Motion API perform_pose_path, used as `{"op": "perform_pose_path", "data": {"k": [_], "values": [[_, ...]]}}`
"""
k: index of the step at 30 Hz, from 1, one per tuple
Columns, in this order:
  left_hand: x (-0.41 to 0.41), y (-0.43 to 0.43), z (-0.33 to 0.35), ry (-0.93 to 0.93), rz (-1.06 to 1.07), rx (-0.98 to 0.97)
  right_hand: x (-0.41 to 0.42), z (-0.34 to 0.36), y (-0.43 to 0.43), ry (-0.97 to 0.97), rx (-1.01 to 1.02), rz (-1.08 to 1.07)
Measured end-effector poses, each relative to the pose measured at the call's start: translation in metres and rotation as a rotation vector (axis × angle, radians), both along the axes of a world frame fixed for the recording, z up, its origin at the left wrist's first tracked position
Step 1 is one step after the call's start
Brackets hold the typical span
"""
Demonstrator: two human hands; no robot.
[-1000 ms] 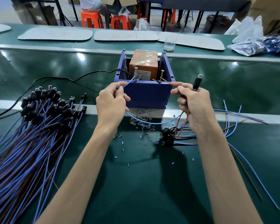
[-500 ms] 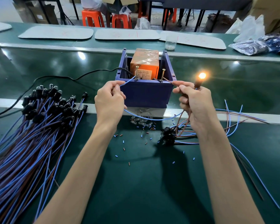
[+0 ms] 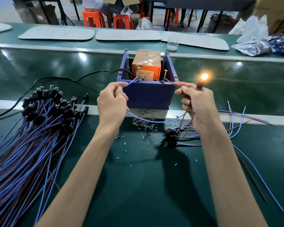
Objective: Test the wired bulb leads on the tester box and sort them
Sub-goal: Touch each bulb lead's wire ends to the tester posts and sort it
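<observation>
Two bare hands work at the purple tester box (image 3: 147, 95), which stands on the green bench (image 3: 138, 185) with an orange block (image 3: 147, 63) inside it and a black cable (image 3: 59, 78) running off to the left. The left hand (image 3: 112, 105) pinches the blue wire (image 3: 154, 121) between thumb and forefinger and holds its bare tip against the left screw (image 3: 138, 74) at the box's front edge. The right hand (image 3: 198, 107) is closed around the brown wire (image 3: 171, 82), its tip touching the base of the right screw (image 3: 165, 75), and the same hand holds the dark socket upright with the bulb (image 3: 204, 77) glowing orange just above the fingers. The blue wire sags in a loop between both hands, in front of the box.

To the left lies a big pile of wired bulb leads (image 3: 33, 136), blue and brown, with their black sockets bunched towards the box. A much smaller bunch of leads (image 3: 172, 136) lies under the right wrist, wires trailing off to the right. Loose glass bulbs (image 3: 143, 122) and small bits of cut insulation (image 3: 125, 143) are scattered between the forearms.
</observation>
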State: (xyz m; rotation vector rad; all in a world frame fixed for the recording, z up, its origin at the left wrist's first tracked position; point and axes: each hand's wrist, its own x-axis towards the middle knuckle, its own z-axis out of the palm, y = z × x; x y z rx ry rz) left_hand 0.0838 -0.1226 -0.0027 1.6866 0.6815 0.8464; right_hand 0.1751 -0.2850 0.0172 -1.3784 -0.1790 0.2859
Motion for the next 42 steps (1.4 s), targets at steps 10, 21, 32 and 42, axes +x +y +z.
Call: {"op": "perform_pose_path", "data": {"k": [10, 21, 32, 42], "values": [[0.0, -0.006, 0.002, -0.013, -0.04, -0.03, 0.002, 0.003, -0.007, 0.018, 0.056, 0.022], [-0.002, -0.031, 0.003, 0.002, -0.301, -0.078, 0.021, 0.012, -0.043, -0.103, -0.233, -0.265], [-0.007, -0.014, 0.009, -0.006, -0.274, -0.093, 0.014, 0.009, -0.041, -0.946, -0.54, -0.788], [-0.006, -0.009, 0.005, 0.139, -0.317, -0.044, 0.014, -0.011, -0.035, -0.42, -1.279, 0.329]]}}
